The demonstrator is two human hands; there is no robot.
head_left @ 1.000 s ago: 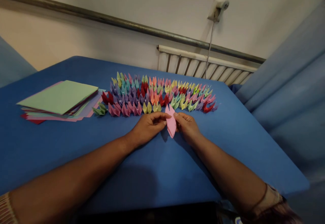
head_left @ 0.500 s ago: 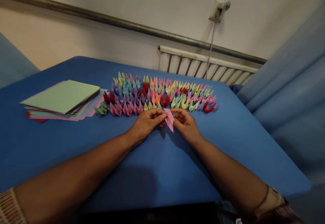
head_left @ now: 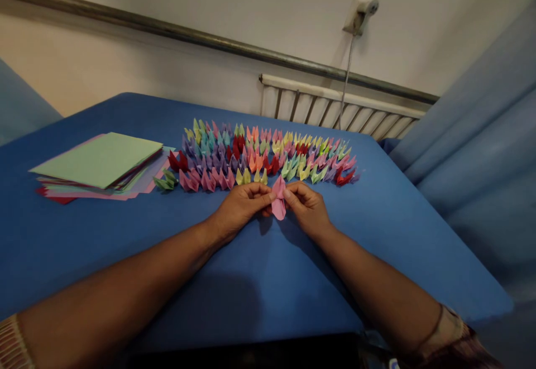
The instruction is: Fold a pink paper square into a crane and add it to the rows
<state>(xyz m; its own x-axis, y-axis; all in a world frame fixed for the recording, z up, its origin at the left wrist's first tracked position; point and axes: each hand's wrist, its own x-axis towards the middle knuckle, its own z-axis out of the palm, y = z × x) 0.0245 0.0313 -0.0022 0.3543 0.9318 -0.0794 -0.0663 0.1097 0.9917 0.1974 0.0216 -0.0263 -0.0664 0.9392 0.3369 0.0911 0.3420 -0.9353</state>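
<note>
A small pink folded paper (head_left: 278, 207) is pinched between both hands, just in front of rows of folded paper cranes (head_left: 208, 163). My left hand (head_left: 243, 204) grips its left side with thumb and fingertips. On the right side, my right hand (head_left: 307, 204) holds it the same way, thumb on the near face. The paper stands on end, pointed at the top and rounded below, with a crease across its middle. Some of the fingertips are hidden behind it.
A stack of coloured paper sheets (head_left: 100, 159), pale green on top, lies at the left of the blue table (head_left: 288, 279). Behind are a metal rail (head_left: 209, 37), a radiator (head_left: 318, 101) and a hanging cord (head_left: 346, 90). A blue curtain (head_left: 486, 151) hangs at right.
The pink paper has turned from slanted to nearly upright and opened wider at its lower part. Both hands keep hold of it and have barely moved.
</note>
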